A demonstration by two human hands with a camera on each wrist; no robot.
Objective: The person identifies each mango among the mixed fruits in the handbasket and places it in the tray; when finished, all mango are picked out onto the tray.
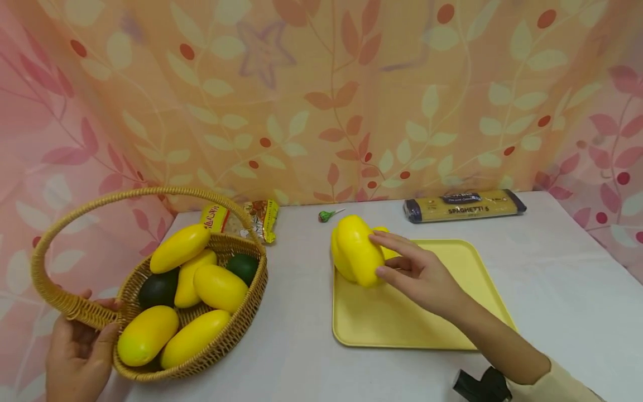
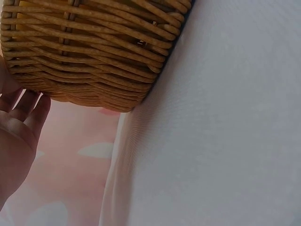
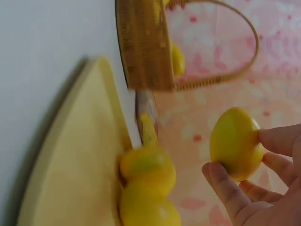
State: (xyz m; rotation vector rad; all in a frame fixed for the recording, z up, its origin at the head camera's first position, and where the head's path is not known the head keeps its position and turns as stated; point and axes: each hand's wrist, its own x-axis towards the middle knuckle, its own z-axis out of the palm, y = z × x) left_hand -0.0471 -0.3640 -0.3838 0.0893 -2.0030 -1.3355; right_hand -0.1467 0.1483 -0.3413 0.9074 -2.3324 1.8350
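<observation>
Right hand [image 1: 422, 276]: I am gripping a yellow mango [image 1: 358, 251] between thumb and curled fingers [image 3: 225, 188], holding it just above the back left corner of the yellow tray [image 1: 452, 312]. Other yellow fruit [image 3: 148, 188] is sitting on the tray beside it. Left hand [image 1: 77, 352]: I am holding the wicker basket [image 1: 236, 329] by the base of its handle [image 1: 65, 301], fingers curling round it. Basket is carrying more yellow mangoes [image 1: 218, 287] and two dark green avocados [image 1: 158, 287]. Spaghetti pack [image 1: 464, 205] and lollipop [image 1: 327, 215] are lying behind the tray.
</observation>
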